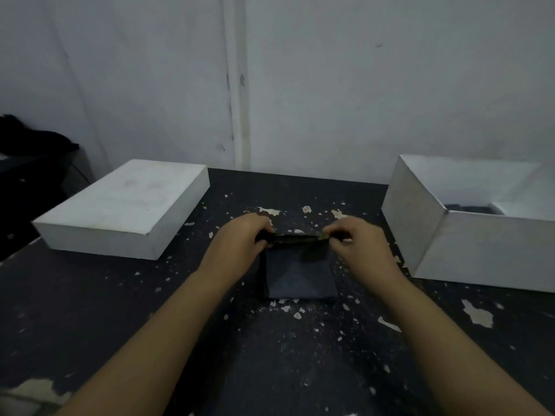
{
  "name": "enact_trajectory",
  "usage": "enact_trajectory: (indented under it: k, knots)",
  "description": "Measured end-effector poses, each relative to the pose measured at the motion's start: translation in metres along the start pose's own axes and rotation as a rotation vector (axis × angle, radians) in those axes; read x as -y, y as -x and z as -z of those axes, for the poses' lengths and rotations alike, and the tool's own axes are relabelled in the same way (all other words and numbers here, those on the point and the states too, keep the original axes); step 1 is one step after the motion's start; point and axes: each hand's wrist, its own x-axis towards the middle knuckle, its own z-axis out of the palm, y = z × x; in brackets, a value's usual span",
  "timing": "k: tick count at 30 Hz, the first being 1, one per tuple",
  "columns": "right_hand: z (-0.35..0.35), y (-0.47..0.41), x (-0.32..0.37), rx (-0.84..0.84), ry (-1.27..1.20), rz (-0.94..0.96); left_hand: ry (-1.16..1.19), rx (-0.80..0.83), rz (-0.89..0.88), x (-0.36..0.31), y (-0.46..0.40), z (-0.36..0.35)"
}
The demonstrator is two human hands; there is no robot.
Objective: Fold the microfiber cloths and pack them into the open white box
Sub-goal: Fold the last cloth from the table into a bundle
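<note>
A dark grey microfiber cloth (298, 276) hangs in the middle of the view, its lower edge resting on the black table. My left hand (240, 238) pinches its top left corner and my right hand (359, 240) pinches its top right corner, so the top edge is stretched taut between them. The open white box (468, 244) stands at the right, close to my right hand. Dark cloth (468, 209) shows inside it, low against the far side.
A white lid (126, 205) lies upside down or shut at the left of the black, paint-chipped table (270, 355). A dark heap (33, 139) sits at the far left edge. A white wall rises right behind the table.
</note>
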Motion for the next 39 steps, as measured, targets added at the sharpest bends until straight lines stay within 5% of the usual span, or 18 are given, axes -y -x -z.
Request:
enact_trajectory:
  k: [15, 27, 35, 39]
  knots:
    - [-0.023, 0.066, -0.035, 0.046, 0.125, 0.227, -0.017, 0.048, -0.072, -0.006, 0.072, -0.02]
    - [-0.02, 0.047, -0.019, -0.041, 0.149, 0.137, 0.061, -0.001, -0.002, -0.027, 0.043, -0.022]
    - [-0.04, 0.03, -0.021, 0.408, 0.255, 0.122, -0.017, 0.369, 0.025, -0.025, 0.026, -0.055]
    - [-0.048, 0.041, -0.034, 0.463, 0.285, 0.107, -0.127, 0.412, 0.01, -0.014, 0.037, -0.063]
